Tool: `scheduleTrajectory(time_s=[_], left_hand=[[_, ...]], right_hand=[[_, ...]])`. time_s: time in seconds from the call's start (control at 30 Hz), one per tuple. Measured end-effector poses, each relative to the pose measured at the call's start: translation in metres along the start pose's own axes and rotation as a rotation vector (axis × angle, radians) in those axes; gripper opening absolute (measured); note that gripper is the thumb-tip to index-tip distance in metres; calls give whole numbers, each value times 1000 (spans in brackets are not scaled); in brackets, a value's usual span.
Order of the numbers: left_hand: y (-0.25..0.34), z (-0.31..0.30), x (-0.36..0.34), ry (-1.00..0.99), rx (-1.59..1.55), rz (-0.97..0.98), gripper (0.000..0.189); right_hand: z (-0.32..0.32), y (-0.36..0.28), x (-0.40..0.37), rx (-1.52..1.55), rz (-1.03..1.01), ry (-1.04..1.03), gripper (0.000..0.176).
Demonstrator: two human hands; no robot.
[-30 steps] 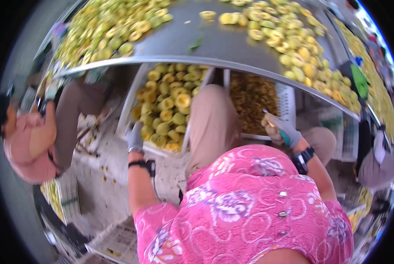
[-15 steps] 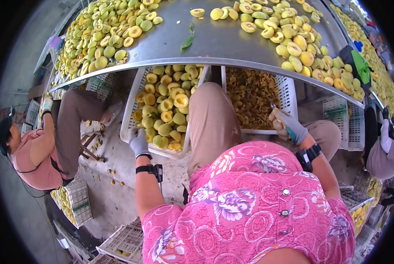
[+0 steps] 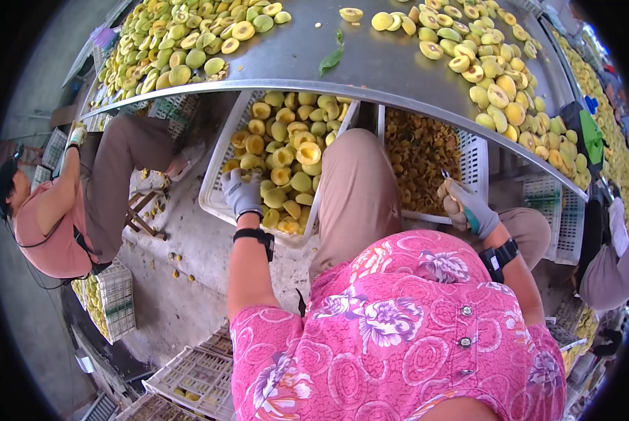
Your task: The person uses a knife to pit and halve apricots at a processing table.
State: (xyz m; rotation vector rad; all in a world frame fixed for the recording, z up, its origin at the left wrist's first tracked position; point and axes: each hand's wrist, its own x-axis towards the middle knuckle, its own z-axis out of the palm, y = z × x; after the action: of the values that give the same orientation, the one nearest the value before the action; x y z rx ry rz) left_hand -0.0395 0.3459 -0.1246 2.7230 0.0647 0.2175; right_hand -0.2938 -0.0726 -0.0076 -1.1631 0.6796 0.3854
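My left hand, in a grey glove, reaches over the near left side of a white crate full of halved yellow-green stone fruit. Its fingers are apart and touch the fruit; nothing held shows clearly. My right hand, also gloved, is closed around a small tool with a narrow metal tip pointing up. Most of its handle is hidden in the fingers. That hand is beside the near right corner of a second white crate, which holds brown pits and scraps.
A metal table with heaps of halved fruit spans the front, above both crates. Another person sits at the left. My knee rises between the crates. More crates stand behind and to the sides.
My left hand has moved forward from the crate's near left edge to over the fruit. My right hand still grips the tool. The view has shifted slightly.
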Motion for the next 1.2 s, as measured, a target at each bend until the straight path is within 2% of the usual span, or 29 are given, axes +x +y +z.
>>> scheduleTrajectory(time_s=[0.07,0.13,0.17,0.2,0.27,0.3,0.37,0.4,0.47,0.5,0.53,0.6,0.63,0.67,0.73,0.77,0.87,0.93,1.0,1.07,1.13,1.2], left_hand=[[19,11,0,-36,23,-36,49],[28,20,2,-28,139,-180,68],[29,25,4,-32,153,-217,84],[25,31,7,-32,152,-219,84],[18,38,12,99,171,-39,84],[16,38,17,96,169,-41,84],[16,32,28,-165,181,-106,83],[18,28,30,-162,180,-102,83],[22,19,36,-210,-20,-152,77],[19,23,35,-152,-266,-128,63],[20,25,33,-153,-263,-117,63],[48,11,16,-317,-1232,-274,46],[63,1,7,-365,-1345,-358,35],[78,-6,-5,-427,-1569,-374,33],[98,-9,-18,-637,-1808,-324,28],[119,-19,-28,-654,-1840,-332,19],[163,-25,-49,-888,-2002,-250,29],[187,-25,-62,-1017,-2021,-213,31],[217,-31,-79,-1058,-1992,-220,31],[240,-36,-95,-1051,-1933,-179,31],[251,-29,-101,-1160,-1833,13,29],[258,-37,-109,-1138,-1807,-11,25]], right_hand=[[-6,2,-2,7,-5,15,32],[-10,4,-4,13,-7,24,32],[-11,6,-6,23,17,48,32],[-12,7,-6,32,40,71,32],[-8,5,-6,25,59,64,32],[-6,4,-6,21,76,56,32],[0,-1,-5,0,65,68,32],[3,-5,-4,-17,53,76,32],[9,-11,-2,-71,-4,54,30],[12,-15,-1,-127,-58,36,28],[17,-19,0,-117,-63,39,28],[27,-30,3,-227,-177,13,23],[29,-29,8,-215,-236,-4,18],[35,-35,9,-222,-282,-49,16],[48,-49,9,-344,-352,-46,15],[56,-52,11,-346,-403,-52,16],[77,-65,8,-462,-499,-18,26],[74,-49,34,-713,-1020,128,27],[81,-64,10,-758,-821,158,41],[80,-62,9,-672,-917,178,43],[72,-58,9,-692,-923,229,42],[66,-55,12,-710,-936,251,41]])
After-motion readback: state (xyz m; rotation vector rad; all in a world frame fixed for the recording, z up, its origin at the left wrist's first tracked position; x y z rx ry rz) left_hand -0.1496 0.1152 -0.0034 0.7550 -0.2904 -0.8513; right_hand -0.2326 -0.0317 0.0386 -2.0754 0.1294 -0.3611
